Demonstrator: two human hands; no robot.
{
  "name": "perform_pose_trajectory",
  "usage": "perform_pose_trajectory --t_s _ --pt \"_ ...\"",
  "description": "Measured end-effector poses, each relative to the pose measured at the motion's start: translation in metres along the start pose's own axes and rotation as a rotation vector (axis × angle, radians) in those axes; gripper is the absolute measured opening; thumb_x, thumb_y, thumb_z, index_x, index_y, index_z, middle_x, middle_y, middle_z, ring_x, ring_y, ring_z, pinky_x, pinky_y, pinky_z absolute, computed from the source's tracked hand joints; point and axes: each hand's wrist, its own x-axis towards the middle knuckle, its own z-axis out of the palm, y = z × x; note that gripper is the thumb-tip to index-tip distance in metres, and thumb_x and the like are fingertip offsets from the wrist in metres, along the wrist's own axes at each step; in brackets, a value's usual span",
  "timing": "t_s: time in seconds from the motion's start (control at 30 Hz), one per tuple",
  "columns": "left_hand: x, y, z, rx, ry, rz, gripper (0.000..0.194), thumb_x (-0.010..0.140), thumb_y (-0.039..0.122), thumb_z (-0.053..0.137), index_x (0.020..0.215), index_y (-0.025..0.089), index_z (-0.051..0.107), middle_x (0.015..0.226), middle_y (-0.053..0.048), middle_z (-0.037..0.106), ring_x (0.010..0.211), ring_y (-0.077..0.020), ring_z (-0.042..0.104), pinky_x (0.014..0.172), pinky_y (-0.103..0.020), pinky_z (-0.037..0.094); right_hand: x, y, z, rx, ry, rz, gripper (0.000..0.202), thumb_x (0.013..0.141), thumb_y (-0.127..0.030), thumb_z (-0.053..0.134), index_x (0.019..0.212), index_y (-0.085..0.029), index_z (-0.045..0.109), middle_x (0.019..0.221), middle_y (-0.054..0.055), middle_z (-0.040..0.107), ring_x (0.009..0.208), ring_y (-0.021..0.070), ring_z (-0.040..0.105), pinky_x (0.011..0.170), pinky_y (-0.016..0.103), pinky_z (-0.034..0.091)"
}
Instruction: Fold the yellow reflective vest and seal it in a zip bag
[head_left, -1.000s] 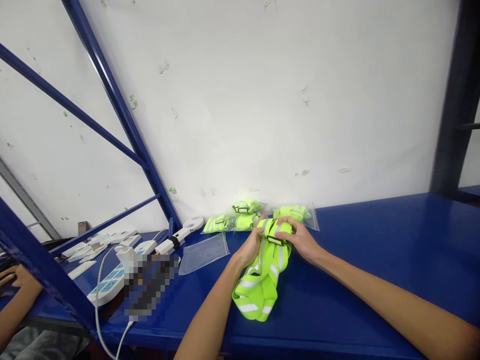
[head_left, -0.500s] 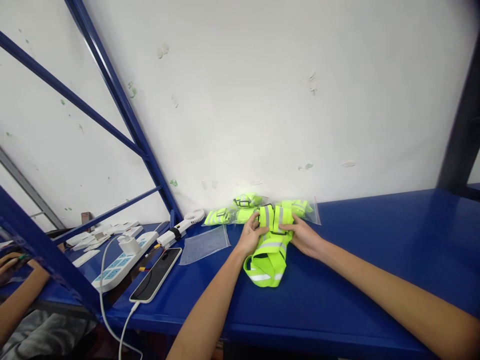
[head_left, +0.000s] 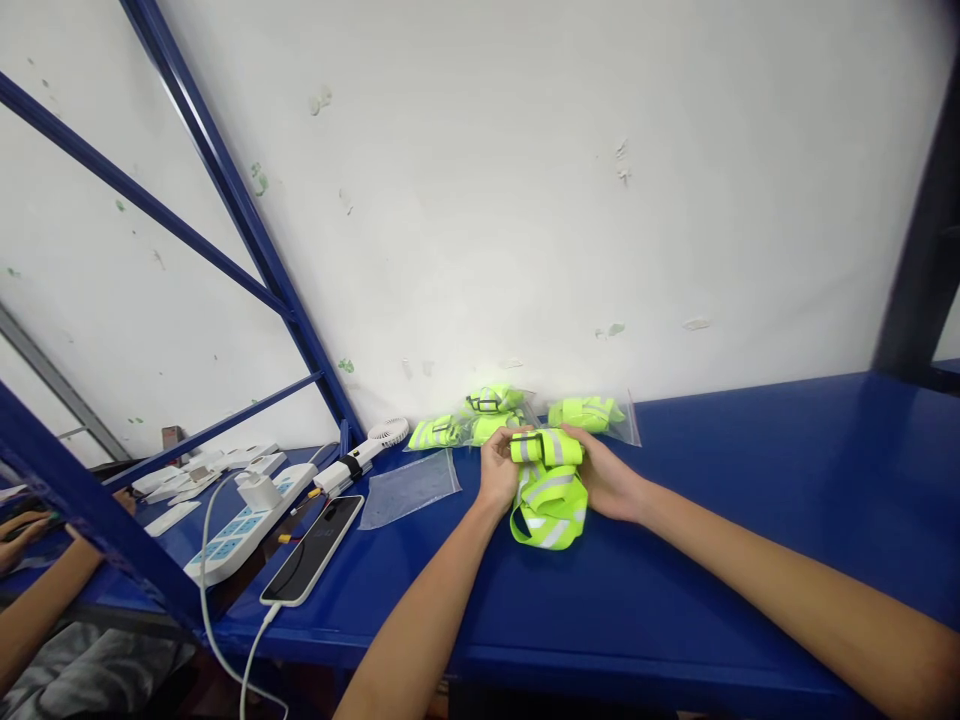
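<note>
Both hands grip a neon-yellow vest point(head_left: 549, 480) with silver bands: the left hand point(head_left: 498, 468) and right hand point(head_left: 606, 478) clamp the ends of its tightly rolled top, while the loose loops sag below the grip onto the blue shelf point(head_left: 720, 530). Just beyond the knuckles lie bagged vests point(head_left: 517, 418); an empty bag point(head_left: 409, 487) sits left of the left hand

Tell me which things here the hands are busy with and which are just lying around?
In use:
left hand and right hand, both gripping the yellow reflective vest
empty clear bag
bagged vests by the wall

Lying about:
phone
power strip
small white fan
</note>
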Motion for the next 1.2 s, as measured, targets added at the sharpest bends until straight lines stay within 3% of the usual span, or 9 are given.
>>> perform_pose_trajectory --t_s 0.13,0.23,0.37,0.57,0.67,0.83,0.97,1.1,1.2 --pt "0.004 0.001 -0.001 -0.037 0.031 -0.01 0.013 0.061 0.015 0.071 0.073 0.016 0.067 0.104 -0.01 0.07 0.108 -0.0266 0.061 0.094 -0.037 0.044 0.006 -0.001 -0.005 -0.017 -0.001 -0.026 0.022 0.079 -0.023 0.064 0.1 -0.018 0.064 0.09 0.007 0.076 0.085 0.0248 0.071 0.085 0.04 0.055" --pt "0.006 0.004 -0.002 -0.229 0.027 -0.175 0.03 0.067 0.022 0.065 0.097 0.019 0.069 0.11 -0.008 0.069 0.111 -0.0277 0.06 0.096 -0.04 0.044 0.008 -0.005 -0.008 -0.062 0.052 -0.094 0.02 0.074 -0.013 0.065 0.094 -0.016 0.065 0.089 0.008 0.076 0.083 0.0247 0.071 0.083 0.038 0.056" --pt "0.002 0.008 0.002 -0.326 -0.007 -0.363 0.053 0.076 0.031 0.063 0.127 0.026 0.055 0.113 -0.005 0.069 0.11 -0.0261 0.062 0.098 -0.041 0.045 0.009 -0.007 -0.009 -0.178 0.056 -0.247 0.028 0.065 -0.012 0.072 0.091 -0.018 0.065 0.092 0.007 0.075 0.084 0.0258 0.07 0.08 0.038 0.056" --pt "-0.009 0.012 0.01 -0.378 -0.267 -0.624 0.05 0.08 0.047 0.062 0.118 0.016 0.059 0.111 -0.013 0.068 0.105 -0.0299 0.064 0.096 -0.045 0.047 0.013 -0.006 -0.017 -0.351 0.114 -0.556 0.044 0.063 -0.021 0.078 0.103 -0.024 0.059 0.1 0.001 0.07 0.094 0.0231 0.065 0.085 0.037 0.052" --pt "-0.011 0.013 0.011 -0.295 -0.281 -0.641 0.05 0.075 0.035 0.071 0.119 0.021 0.054 0.109 -0.011 0.068 0.096 -0.0279 0.067 0.085 -0.046 0.053 0.013 -0.009 -0.023 -0.53 0.165 -0.72 0.045 0.067 -0.025 0.076 0.108 -0.027 0.057 0.1 0.0 0.066 0.094 0.0228 0.062 0.086 0.038 0.051" --pt "-0.012 0.007 0.016 -0.174 -0.13 -0.609 0.049 0.066 0.012 0.07 0.111 0.018 0.051 0.098 -0.009 0.068 0.081 -0.0233 0.068 0.069 -0.039 0.057 0.005 -0.01 -0.026 -0.873 0.088 -0.847 0.042 0.072 -0.021 0.069 0.113 -0.027 0.061 0.11 0.003 0.066 0.104 0.0272 0.058 0.101 0.047 0.04" --pt "-0.011 0.003 0.02 -0.194 -0.052 -0.563 0.064 0.061 0.005 0.066 0.118 0.024 0.045 0.101 -0.006 0.065 0.08 -0.0217 0.068 0.069 -0.038 0.058 0.006 -0.01 -0.03 -0.968 -0.085 -0.911 0.048 0.071 -0.01 0.061 0.116 -0.028 0.064 0.127 0.004 0.061 0.123 0.0278 0.051 0.111 0.047 0.03" --pt "-0.012 0.007 0.019 -0.238 0.018 -0.503 0.076 0.057 0.001 0.065 0.121 0.033 0.039 0.107 0.0 0.062 0.082 -0.0191 0.067 0.076 -0.042 0.057 0.014 -0.014 -0.043 -1.121 -0.204 -0.918 0.057 0.069 -0.004 0.054 0.12 -0.029 0.064 0.139 0.004 0.053 0.128 0.0266 0.049 0.108 0.047 0.035" --pt "-0.014 0.015 0.015 -0.333 -0.039 -0.529 0.069 0.059 0.005 0.066 0.119 0.03 0.042 0.11 -0.002 0.062 0.086 -0.0207 0.067 0.081 -0.044 0.055 0.018 -0.015 -0.053 -1.186 -0.224 -0.91 0.059 0.07 -0.003 0.051 0.122 -0.029 0.062 0.142 0.004 0.05 0.128 0.0267 0.048 0.106 0.048 0.037"
